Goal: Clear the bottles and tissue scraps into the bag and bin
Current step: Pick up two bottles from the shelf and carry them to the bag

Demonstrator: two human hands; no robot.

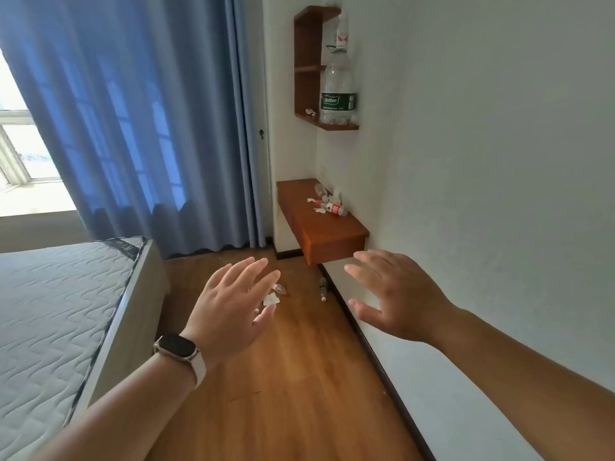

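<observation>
both hands are open and hold nothing. the left hand (233,301) is raised palm-down with fingers straight and slightly spread, tips toward 1 o'clock; a watch (176,347) sits on its wrist. the right hand (396,294) hangs beside it at 3 o'clock, fingers straight and fanned toward 10 o'clock, thumb spread low. neither touches anything – both are in the air above the wooden floor (299,377).

at 12 o'clock from the hands a wooden ledge (319,234) juts from the wall. on it a red-label bottle (332,207) lies on its side, long axis running from 10 to 4 o'clock, red-tipped end toward 10. a clear bottle (321,189) lies just behind it, and tissue scraps (319,211) lie around both.

higher still at 12 o'clock, a wall shelf (307,61) carries a large green-label bottle (337,91) standing upright on its bottom board, neck toward 12, with small scraps (310,112) at its foot. a smaller bottle (341,31) with a red and white label stands above it.

on the floor, a small bottle (280,289) shows just past the left fingertips, partly hidden, red end toward 4 o'clock, with a white floor scrap (271,299) beside it. a dark bottle (323,289) lies near the skirting between the hands – long axis 12 to 6, white end at 6.

a mattress (50,311) fills 8 o'clock; a blue curtain (149,111) hangs at 10.
</observation>
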